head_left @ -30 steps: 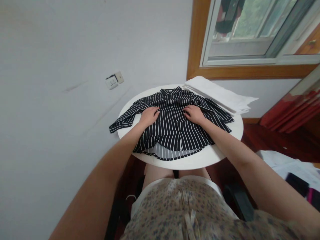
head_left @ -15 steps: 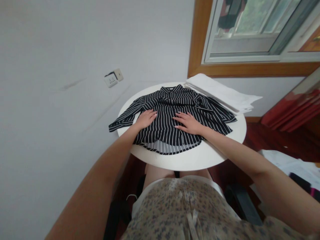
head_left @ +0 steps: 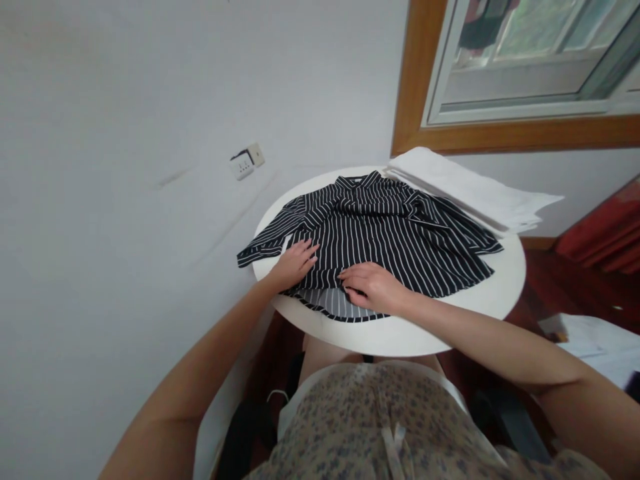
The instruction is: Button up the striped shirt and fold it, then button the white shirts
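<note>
A black shirt with white stripes (head_left: 390, 240) lies spread on a round white table (head_left: 450, 320), collar at the far side, one sleeve hanging over the left edge. My left hand (head_left: 296, 263) rests flat on the shirt's lower left part, fingers stretched out. My right hand (head_left: 371, 287) lies on the near hem, fingers curled down onto the cloth at the hem's edge.
A stack of folded white cloth (head_left: 470, 190) sits at the table's far right, under a wood-framed window (head_left: 525, 73). A wall socket (head_left: 247, 162) is on the grey wall to the left. Red fabric (head_left: 605, 233) and papers (head_left: 590, 337) lie at the right.
Both hands slid toward me over the shirt, from its middle down to the hem. My right hand's fingers have curled at the hem. The view shifted slightly left.
</note>
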The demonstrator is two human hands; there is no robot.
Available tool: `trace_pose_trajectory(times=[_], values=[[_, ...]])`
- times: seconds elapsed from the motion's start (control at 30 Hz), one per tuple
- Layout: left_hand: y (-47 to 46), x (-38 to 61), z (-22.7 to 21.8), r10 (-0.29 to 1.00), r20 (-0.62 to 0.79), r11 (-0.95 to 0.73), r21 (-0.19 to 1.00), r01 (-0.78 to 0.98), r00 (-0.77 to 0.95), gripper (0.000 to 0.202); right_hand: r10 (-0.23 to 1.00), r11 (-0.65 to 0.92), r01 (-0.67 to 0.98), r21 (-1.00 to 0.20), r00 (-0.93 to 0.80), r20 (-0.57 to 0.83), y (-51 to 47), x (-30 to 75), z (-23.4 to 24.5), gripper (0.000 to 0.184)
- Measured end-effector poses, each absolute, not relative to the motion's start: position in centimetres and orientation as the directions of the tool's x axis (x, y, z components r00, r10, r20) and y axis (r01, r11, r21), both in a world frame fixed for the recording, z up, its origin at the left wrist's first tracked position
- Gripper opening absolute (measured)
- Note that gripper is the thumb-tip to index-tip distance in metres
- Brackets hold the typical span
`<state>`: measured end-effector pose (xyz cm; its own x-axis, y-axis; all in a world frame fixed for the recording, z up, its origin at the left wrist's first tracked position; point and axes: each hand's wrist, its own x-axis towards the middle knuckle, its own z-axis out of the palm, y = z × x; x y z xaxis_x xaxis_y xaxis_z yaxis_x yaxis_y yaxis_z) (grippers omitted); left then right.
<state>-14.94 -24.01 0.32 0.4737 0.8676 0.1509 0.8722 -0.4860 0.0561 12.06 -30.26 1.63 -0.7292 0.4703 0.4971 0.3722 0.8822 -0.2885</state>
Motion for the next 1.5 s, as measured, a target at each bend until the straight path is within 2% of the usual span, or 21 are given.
trace_pose_trajectory(times=[0.13, 0.23, 0.3, 0.37, 0.43, 0.5, 0.57, 0.63, 0.7, 0.83, 0.97, 1.1, 1.27, 1.5], values=[[-24.0, -15.8, 0.3, 0.847, 0.151, -0.523, 0.076, 0.849, 0.509, 0.053, 0.364, 0.911, 0.198, -0.362, -0.800, 0.477, -31.2, 12.2, 1.9, 0.022], [-24.8, -16.4, 0.8, 0.834, 0.139, -0.543, 0.036, 0.839, 0.534, 0.054, 0.238, 0.916, 0.068, -0.395, -0.885, 0.400, -31.7, 12.5, 2.1, 0.025], [-25.5, -16.8, 0.9, 0.839, 0.151, -0.530, 0.005, 0.848, 0.523, 0.055, 0.215, 0.902, 0.028, -0.431, -0.895, 0.390, -31.6, 13.0, 2.2, 0.028], [-26.3, -17.2, 0.8, 0.845, 0.164, -0.515, -0.004, 0.857, 0.509, 0.056, 0.300, 0.888, 0.105, -0.447, -0.870, 0.391, -30.9, 13.7, 2.3, 0.030], [-26.9, -17.5, 0.6, 0.847, 0.159, -0.513, -0.005, 0.858, 0.507, 0.057, 0.468, 0.853, 0.305, -0.422, -0.806, 0.363, -29.9, 14.6, 2.3, 0.034], [-27.4, -17.6, 0.3, 0.847, 0.144, -0.516, -0.013, 0.856, 0.512, 0.058, 0.622, 0.773, 0.513, -0.374, -0.730, 0.284, -28.9, 15.7, 1.9, 0.044], [-27.9, -17.5, 0.2, 0.847, 0.136, -0.515, -0.030, 0.857, 0.514, 0.060, 0.693, 0.713, 0.622, -0.324, -0.698, 0.183, -28.1, 16.7, 1.3, 0.058], [-28.4, -17.4, 0.3, 0.850, 0.139, -0.507, -0.043, 0.861, 0.508, 0.062, 0.697, 0.705, 0.650, -0.282, -0.709, 0.110, -27.8, 17.5, 0.8, 0.067], [-29.1, -17.1, 0.3, 0.854, 0.141, -0.499, -0.046, 0.865, 0.500, 0.064, 0.676, 0.728, 0.641, -0.243, -0.731, 0.094, -28.1, 18.1, 0.6, 0.070], [-31.0, -16.5, 0.4, 0.862, 0.125, -0.490, -0.051, 0.870, 0.492, 0.067, 0.634, 0.771, 0.609, -0.185, -0.761, 0.135, -29.6, 18.9, 0.9, 0.070], [-32.5, -15.4, 1.3, 0.872, 0.130, -0.466, -0.082, 0.881, 0.473, 0.067, 0.612, 0.790, 0.584, -0.186, -0.770, 0.182, -30.6, 19.7, 1.7, 0.065], [-30.9, -12.6, 3.8, 0.867, 0.238, -0.435, -0.070, 0.898, 0.438, 0.060, 0.689, 0.724, 0.668, -0.171, -0.686, 0.236, -29.6, 20.0, 2.4, 0.057], [-26.8, -7.8, 3.8, 0.771, 0.272, -0.618, 0.107, 0.779, 0.576, 0.052, 0.800, 0.595, 0.792, -0.138, -0.564, 0.205, -28.8, 19.4, 0.9, 0.059], [-26.1, -7.7, -0.1, 0.791, 0.177, -0.599, 0.027, 0.800, 0.586, 0.056, 0.806, 0.587, 0.795, -0.155, -0.556, 0.203, -29.5, 19.8, 1.0, 0.062]])
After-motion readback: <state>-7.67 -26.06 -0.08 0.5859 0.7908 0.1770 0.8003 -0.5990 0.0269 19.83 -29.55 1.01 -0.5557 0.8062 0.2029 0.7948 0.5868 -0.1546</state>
